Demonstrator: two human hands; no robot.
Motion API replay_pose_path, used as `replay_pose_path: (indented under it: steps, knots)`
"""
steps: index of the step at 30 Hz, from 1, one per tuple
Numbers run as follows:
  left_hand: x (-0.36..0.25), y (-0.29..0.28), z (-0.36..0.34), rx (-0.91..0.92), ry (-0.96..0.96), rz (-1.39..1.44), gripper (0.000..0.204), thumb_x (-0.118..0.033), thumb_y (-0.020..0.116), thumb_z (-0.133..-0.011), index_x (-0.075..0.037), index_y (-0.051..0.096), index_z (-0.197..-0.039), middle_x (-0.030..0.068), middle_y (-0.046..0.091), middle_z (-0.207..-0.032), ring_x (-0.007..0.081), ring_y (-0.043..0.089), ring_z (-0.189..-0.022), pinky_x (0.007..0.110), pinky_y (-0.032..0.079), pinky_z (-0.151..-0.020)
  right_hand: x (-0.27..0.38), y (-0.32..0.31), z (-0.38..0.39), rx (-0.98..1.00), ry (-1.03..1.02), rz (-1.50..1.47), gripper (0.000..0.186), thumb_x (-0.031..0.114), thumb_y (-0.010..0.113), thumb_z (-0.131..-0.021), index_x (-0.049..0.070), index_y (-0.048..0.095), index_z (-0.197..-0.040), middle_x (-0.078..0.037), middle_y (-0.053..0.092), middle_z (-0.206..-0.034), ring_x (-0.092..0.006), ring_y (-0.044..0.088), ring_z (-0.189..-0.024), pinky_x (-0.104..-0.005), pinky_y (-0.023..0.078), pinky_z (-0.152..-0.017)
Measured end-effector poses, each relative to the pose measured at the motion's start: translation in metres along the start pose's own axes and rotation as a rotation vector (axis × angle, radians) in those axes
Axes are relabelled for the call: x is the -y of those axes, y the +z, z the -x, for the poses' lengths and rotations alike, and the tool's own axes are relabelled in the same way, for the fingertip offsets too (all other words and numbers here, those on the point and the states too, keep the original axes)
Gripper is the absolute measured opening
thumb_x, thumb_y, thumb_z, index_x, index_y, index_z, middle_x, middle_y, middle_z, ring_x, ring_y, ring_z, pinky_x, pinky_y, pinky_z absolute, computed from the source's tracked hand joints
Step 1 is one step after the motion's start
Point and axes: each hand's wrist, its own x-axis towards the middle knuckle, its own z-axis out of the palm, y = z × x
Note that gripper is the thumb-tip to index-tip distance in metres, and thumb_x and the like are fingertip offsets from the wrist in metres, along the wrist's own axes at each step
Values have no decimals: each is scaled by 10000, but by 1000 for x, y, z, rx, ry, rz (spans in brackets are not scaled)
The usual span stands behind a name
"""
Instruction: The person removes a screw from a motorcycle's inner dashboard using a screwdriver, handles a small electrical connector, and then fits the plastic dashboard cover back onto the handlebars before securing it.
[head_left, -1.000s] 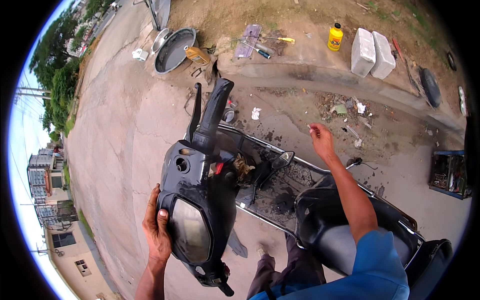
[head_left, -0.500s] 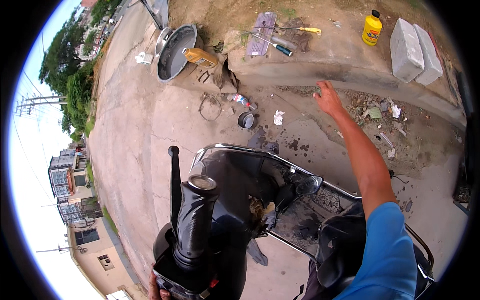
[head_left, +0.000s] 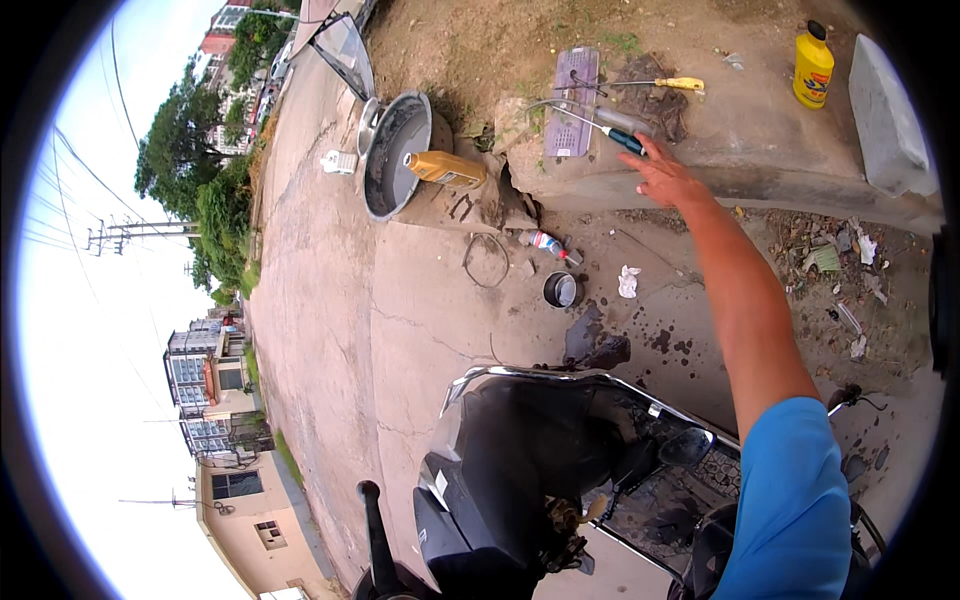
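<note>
My right hand (head_left: 663, 172) reaches across the scooter toward the concrete ledge (head_left: 775, 165), its fingers spread at a teal-handled screwdriver (head_left: 622, 138); I cannot tell whether they touch it. This screwdriver lies partly over a lilac perforated plastic piece (head_left: 572, 72), near a yellow-handled screwdriver (head_left: 680, 84). Below me is the black scooter body (head_left: 510, 430), with its handlebar lever (head_left: 376, 530) at the bottom edge. My left hand is out of view.
On the ledge stand a yellow bottle (head_left: 812, 70) and a pale block (head_left: 890, 110). A grey basin (head_left: 428, 118) with an orange jug (head_left: 450, 172) is upper left. A metal can (head_left: 562, 290) and litter lie on the ground. A road runs along the left.
My right hand has moved up from over the ground to the screwdrivers on the ledge. The view has shifted toward the ledge; my left hand and most of the handlebar have dropped out of view.
</note>
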Motion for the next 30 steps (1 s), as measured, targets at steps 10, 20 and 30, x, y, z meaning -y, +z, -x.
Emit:
replay_pose_path:
  steps: [10,20,30]
  knots:
    - [-8,13,-11,-37,-33,-7,726,-532,478,-990,28,362,-1437,179,516,-1346,243,524,-1200,373,429,-1011,-28,49,-26,-177,26,251,591,125,654,-902,286,482,-1443,-93,282,-1574,-302,257,-1464,-423,277,-1187]
    - [13,-5,7,-110,61,33,689,-524,466,-1001,35,419,-1400,172,551,-1297,238,548,-1160,372,443,-990,20,20,69,-163,-17,-213,335,120,649,-896,200,606,-1219,-138,543,-1313,-306,601,-1111,-428,513,-881]
    - [57,-2,15,-241,191,24,660,-517,454,-1012,42,475,-1363,166,586,-1248,233,571,-1120,371,457,-970,43,5,228,-740,396,-1464,190,203,702,-901,82,561,-944,-13,560,-637,-92,467,-524,-257,365,-488]
